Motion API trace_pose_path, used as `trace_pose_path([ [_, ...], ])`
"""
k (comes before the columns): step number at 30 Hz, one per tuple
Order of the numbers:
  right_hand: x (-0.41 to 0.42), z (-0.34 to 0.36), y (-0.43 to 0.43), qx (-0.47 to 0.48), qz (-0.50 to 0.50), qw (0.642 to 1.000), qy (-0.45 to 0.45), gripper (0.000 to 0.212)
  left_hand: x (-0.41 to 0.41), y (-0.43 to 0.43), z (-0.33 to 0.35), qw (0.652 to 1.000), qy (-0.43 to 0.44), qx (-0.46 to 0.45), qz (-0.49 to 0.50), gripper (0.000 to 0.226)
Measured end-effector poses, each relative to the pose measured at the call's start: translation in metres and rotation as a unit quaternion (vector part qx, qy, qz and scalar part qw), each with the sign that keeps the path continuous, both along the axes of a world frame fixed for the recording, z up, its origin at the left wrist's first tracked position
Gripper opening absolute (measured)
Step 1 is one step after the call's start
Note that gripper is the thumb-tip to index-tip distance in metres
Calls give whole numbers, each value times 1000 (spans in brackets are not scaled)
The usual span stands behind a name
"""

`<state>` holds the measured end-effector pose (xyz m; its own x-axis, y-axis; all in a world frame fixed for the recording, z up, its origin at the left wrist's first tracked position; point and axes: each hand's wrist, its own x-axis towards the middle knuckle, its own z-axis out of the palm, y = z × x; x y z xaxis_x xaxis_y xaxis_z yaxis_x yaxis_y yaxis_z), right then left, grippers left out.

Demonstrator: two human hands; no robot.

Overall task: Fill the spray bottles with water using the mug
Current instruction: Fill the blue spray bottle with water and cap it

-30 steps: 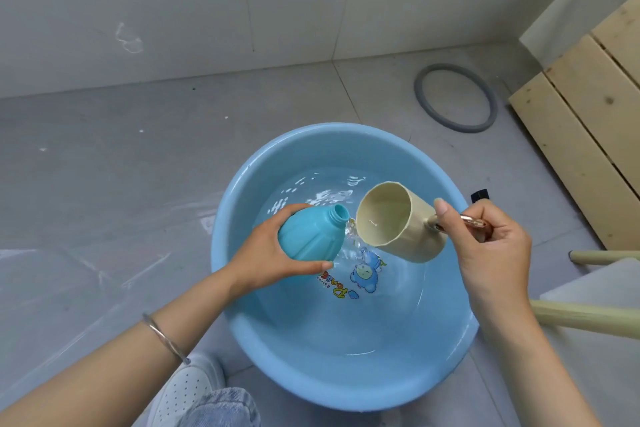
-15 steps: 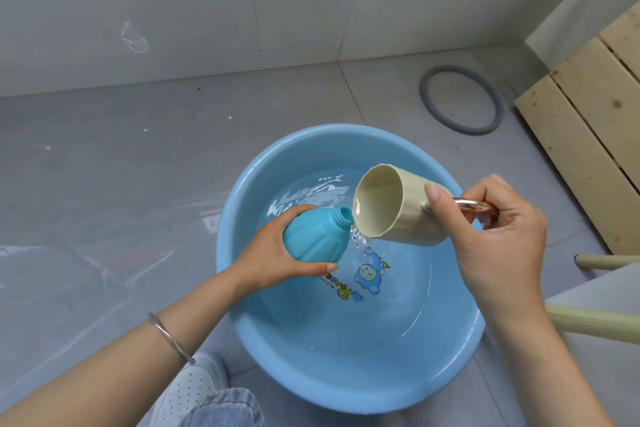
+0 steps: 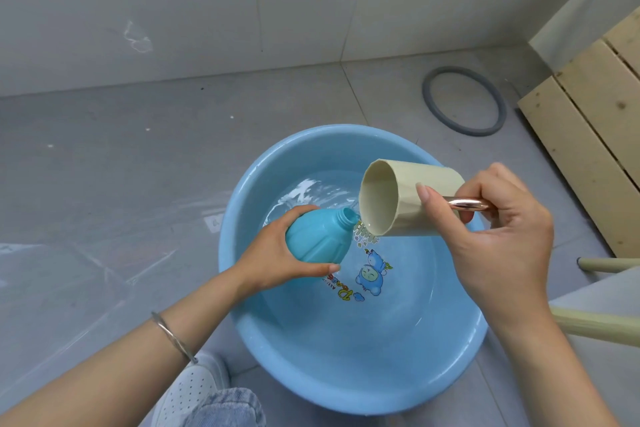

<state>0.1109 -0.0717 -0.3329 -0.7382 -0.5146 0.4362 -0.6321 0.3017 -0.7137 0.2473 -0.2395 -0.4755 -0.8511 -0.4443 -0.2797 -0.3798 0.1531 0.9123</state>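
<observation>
Resting on the grey tiled floor (image 3: 104,184), a light-blue plastic basin (image 3: 346,374) is seen with shallow water in it and a cartoon print (image 3: 370,274) on its bottom. A blue spray bottle (image 3: 318,236), with no spray head on it, is held over the left side of the basin. It is tilted, with its open threaded neck pointed up and to the right. The bottle is gripped round its body by the left hand (image 3: 273,263), thumb underneath. A cream mug (image 3: 408,198) is held tipped on its side over the basin, its mouth turned toward the bottle and its lower lip just beside the neck. The mug's copper-coloured handle (image 3: 464,203) is gripped by the right hand (image 3: 502,236), with the thumb pressed on the mug wall. Whether water is flowing cannot be told. A thin bangle (image 3: 173,336) is worn on the left wrist. A white shoe (image 3: 187,392) and a denim knee (image 3: 225,409) are visible at the floor's near edge. A grey ring (image 3: 428,99) lies on the floor beyond the basin, near wooden planks (image 3: 588,149) at the right edge.
</observation>
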Motion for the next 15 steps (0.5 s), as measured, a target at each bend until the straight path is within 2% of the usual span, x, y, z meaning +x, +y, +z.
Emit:
trace_pose_path([
  [15, 6, 11, -7, 46, 34, 990, 132, 38, 0, 0, -1, 1000, -5, -2, 4, 87],
])
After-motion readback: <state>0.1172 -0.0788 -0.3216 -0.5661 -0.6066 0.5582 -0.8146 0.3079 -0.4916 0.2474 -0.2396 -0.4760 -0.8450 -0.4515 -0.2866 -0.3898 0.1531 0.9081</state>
